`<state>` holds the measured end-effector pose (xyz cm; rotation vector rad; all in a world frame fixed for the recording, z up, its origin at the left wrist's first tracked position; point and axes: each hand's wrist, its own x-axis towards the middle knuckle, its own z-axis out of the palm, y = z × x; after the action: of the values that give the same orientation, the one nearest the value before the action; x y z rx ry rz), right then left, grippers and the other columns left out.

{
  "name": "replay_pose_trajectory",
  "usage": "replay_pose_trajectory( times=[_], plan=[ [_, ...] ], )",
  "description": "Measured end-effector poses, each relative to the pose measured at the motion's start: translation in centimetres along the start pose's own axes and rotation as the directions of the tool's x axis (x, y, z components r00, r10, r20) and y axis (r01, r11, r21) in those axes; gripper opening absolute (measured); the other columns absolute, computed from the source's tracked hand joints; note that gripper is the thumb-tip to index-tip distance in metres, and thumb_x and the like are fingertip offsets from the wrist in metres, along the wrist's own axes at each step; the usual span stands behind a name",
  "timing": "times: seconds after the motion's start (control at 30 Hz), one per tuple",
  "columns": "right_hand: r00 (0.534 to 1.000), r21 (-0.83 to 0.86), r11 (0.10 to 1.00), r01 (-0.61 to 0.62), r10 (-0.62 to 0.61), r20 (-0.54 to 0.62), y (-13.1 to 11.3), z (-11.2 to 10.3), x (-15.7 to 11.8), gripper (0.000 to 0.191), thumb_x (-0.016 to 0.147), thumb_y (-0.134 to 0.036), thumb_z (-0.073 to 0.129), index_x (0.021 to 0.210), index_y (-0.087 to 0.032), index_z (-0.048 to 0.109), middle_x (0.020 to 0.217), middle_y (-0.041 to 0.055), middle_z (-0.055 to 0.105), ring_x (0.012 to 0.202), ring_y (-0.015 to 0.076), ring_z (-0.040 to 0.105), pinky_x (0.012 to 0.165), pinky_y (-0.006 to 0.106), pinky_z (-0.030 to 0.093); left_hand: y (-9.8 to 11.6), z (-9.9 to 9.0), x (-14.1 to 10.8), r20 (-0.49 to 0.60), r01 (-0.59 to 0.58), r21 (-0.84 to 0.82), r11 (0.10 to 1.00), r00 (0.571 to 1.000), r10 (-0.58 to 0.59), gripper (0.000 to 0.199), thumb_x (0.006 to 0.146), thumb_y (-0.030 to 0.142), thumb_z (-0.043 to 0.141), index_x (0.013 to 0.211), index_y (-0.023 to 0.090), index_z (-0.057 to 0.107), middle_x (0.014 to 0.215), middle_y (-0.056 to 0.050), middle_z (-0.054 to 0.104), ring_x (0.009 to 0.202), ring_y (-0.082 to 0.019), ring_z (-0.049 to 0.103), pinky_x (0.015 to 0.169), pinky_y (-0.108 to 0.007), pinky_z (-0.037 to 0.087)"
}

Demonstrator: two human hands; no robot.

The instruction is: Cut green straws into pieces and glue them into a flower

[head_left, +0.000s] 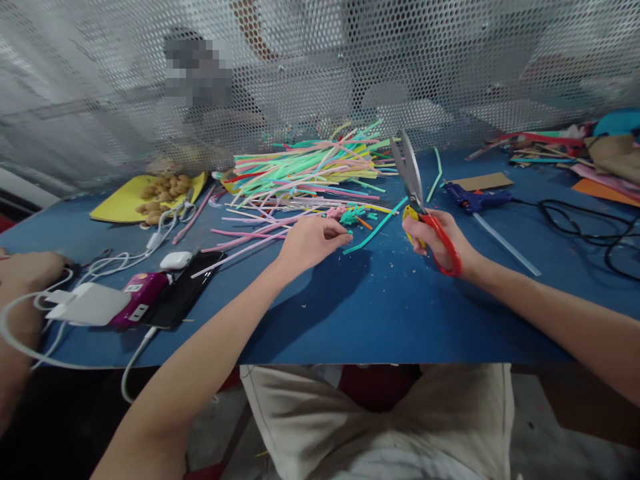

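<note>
In my right hand is a pair of scissors with red and yellow handles, blades pointing up and slightly parted. My left hand is closed in a pinch just above the table; a tiny teal bit shows at its fingertips, but I cannot make out what it holds. Between the hands lies a teal straw-like strip. Behind my left fingers sit a small pile of cut teal pieces and some pink pieces. Several pink strips stick out left of that hand.
A heap of coloured strips lies against the perforated metal screen. On the right are a blue glue gun and its black cable. Left stand a phone, a purple power bank, a white charger and another person's arm.
</note>
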<state>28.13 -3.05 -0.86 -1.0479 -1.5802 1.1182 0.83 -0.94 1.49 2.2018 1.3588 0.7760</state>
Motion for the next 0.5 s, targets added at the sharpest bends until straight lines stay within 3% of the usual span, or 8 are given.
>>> replay_pose_trajectory(
  times=[0.1, 0.17, 0.33, 0.5],
  plan=[
    [1.0, -0.013, 1.0, 0.013, -0.013, 0.019, 0.0, 0.2, -0.1, 0.039, 0.087, -0.053, 0.073, 0.076, -0.022, 0.052, 0.064, -0.0042, 0.042, 0.053, 0.0105, 0.04, 0.049, 0.028, 0.033, 0.4, 0.0, -0.2, 0.048, 0.055, 0.25, 0.967, 0.996, -0.069, 0.021, 0.084, 0.048, 0.075, 0.083, 0.029, 0.083, 0.079, -0.001, 0.079, 0.068, -0.016, 0.068, 0.057, -0.026, 0.037],
    [0.999, -0.035, 0.999, 0.01, -0.008, 0.035, -0.3, 0.4, -0.3, 0.039, 0.085, -0.052, 0.076, 0.076, -0.022, 0.051, 0.065, -0.0045, 0.042, 0.054, 0.0098, 0.039, 0.049, 0.028, 0.031, 0.5, 0.1, -0.3, 0.101, 0.041, 0.319, 0.947, 0.992, -0.076, 0.022, 0.086, 0.05, 0.073, 0.086, 0.03, 0.083, 0.08, 0.0, 0.079, 0.07, -0.017, 0.067, 0.059, -0.027, 0.036],
    [0.999, -0.066, 0.998, 0.02, -0.017, 0.048, -0.9, 0.7, -0.6, 0.039, 0.083, -0.05, 0.077, 0.076, -0.022, 0.05, 0.064, -0.0049, 0.043, 0.054, 0.01, 0.041, 0.051, 0.028, 0.033, 0.1, 0.4, -0.3, 0.164, 0.008, 0.371, 0.929, 0.984, -0.074, 0.02, 0.087, 0.047, 0.072, 0.087, 0.03, 0.083, 0.085, 0.0, 0.08, 0.071, -0.018, 0.067, 0.059, -0.029, 0.035],
    [1.0, -0.075, 0.997, 0.02, -0.019, 0.024, -0.9, 0.8, -0.5, 0.04, 0.082, -0.05, 0.078, 0.075, -0.021, 0.052, 0.064, -0.0048, 0.043, 0.054, 0.0098, 0.042, 0.052, 0.028, 0.033, -0.8, 0.6, -0.2, 0.203, 0.056, 0.277, 0.959, 0.972, -0.116, 0.022, 0.084, 0.046, 0.073, 0.089, 0.027, 0.082, 0.084, -0.003, 0.079, 0.07, -0.019, 0.067, 0.061, -0.03, 0.039]
  ],
)
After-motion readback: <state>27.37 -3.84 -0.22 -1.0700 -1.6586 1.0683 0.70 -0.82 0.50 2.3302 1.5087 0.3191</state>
